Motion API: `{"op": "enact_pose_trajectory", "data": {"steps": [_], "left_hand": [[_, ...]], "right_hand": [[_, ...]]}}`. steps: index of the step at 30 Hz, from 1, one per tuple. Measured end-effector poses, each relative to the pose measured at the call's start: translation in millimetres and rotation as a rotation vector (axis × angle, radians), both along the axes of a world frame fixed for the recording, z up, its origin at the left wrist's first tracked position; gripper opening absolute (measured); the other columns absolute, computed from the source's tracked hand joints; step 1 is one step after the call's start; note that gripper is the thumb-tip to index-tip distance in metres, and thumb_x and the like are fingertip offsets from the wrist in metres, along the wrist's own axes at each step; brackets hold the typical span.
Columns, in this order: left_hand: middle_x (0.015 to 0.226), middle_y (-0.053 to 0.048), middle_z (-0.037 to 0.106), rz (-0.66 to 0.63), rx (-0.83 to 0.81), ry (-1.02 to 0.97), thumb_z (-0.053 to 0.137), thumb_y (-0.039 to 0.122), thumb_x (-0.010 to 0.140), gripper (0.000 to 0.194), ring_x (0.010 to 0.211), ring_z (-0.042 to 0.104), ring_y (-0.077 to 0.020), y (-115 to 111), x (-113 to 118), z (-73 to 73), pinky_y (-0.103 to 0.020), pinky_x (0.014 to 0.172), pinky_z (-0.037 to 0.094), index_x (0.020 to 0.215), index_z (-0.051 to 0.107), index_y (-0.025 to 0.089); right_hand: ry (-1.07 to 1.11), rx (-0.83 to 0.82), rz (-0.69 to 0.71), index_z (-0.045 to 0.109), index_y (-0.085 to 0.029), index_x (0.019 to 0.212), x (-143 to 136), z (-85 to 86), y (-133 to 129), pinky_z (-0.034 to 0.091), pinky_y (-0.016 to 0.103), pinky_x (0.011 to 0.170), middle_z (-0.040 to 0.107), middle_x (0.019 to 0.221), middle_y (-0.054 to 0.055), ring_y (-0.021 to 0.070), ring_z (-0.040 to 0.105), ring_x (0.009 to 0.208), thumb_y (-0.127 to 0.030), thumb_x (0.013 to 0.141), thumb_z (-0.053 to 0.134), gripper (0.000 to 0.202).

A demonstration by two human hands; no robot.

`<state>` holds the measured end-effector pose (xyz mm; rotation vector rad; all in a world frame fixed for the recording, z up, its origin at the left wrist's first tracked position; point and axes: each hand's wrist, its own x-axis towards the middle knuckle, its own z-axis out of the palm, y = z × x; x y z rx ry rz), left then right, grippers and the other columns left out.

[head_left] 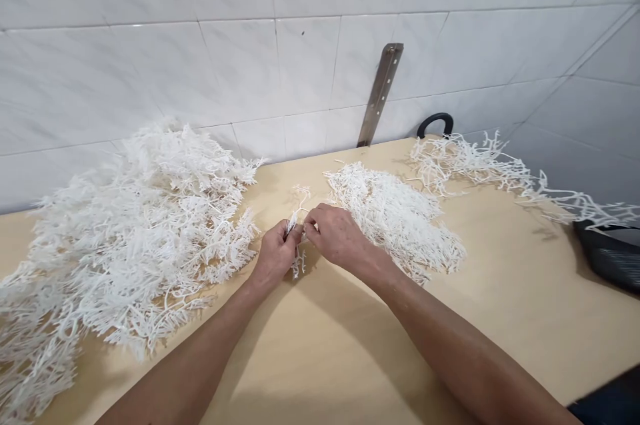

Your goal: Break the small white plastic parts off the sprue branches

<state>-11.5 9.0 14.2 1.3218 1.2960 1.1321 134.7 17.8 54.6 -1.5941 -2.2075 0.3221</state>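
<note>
Glossy white marbled wall tiles [240,72] fill the upper frame behind a pale wood-toned bench [295,372]. Both forearms enter from the bottom edge, angled inward, and meet at frame centre. Left hand [277,248]: back outward, fingers curled, thumb laid along the top; its grip is clenched on a small white branching plastic-looking sprig [293,220]. Right hand [336,232]: wrist bent, palm down, knuckles raised; its grip is pinched onto the same sprig, just beside the left thumb. The sprig is at frame centre, its twigs projecting above and below the left fingers.

Large heap of white branching pieces [165,225]: left side of frame. Smaller, flatter pile of white twigs [395,215]: right of centre, partly behind the right hand. Loose tangle of white branches [465,158]: upper right, next to a black curved handle [435,122]. Perforated brownish metal strip [381,93]: upright, slightly tilted, at the tiles.
</note>
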Motion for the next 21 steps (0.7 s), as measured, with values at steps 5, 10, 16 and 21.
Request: {"op": "enact_pose_trajectory", "data": {"steps": [5,10,16,21], "left_hand": [[0.052,0.004,0.044,-0.004,0.039,0.073,0.066,0.048,0.079,0.039,0.05,0.038,-0.0109,1,-1,1.3,-0.023,0.047,0.028,0.059,0.048,0.02],[0.054,0.005,0.042,0.018,0.062,0.036,0.064,0.044,0.079,0.035,0.051,0.036,-0.0104,2,-1,0.2,-0.022,0.048,0.027,0.061,0.048,0.02],[0.053,0.006,0.039,0.016,0.003,-0.084,0.069,0.053,0.075,0.041,0.049,0.033,-0.008,3,-3,-7.3,-0.02,0.046,0.025,0.063,0.048,0.019],[0.05,0.007,0.039,-0.026,-0.072,-0.231,0.072,0.058,0.072,0.046,0.044,0.031,-0.0066,5,-4,-6.4,-0.02,0.043,0.022,0.065,0.051,0.018]], "right_hand": [[-0.007,-0.015,-0.02,0.066,-0.017,0.08,-4,-3.0,-2,0.04,0.027,0.067,0.068,0.086,0.007,0.0157,0.06,0.074,-0.011,0.091,0.051,0.02],[0.121,0.052,-0.077,0.061,-0.017,0.082,-13,-20.9,-1,0.04,0.027,0.068,0.065,0.086,0.005,0.0166,0.058,0.077,-0.013,0.092,0.05,0.015],[0.225,0.197,-0.284,0.057,-0.018,0.077,5,-32.9,15,0.039,0.029,0.066,0.062,0.079,0.005,0.0176,0.054,0.069,-0.015,0.088,0.049,0.014],[0.152,0.131,-0.336,0.061,-0.019,0.08,40,-20.9,25,0.041,0.03,0.069,0.066,0.08,0.004,0.019,0.058,0.072,-0.018,0.086,0.052,0.011]]}}
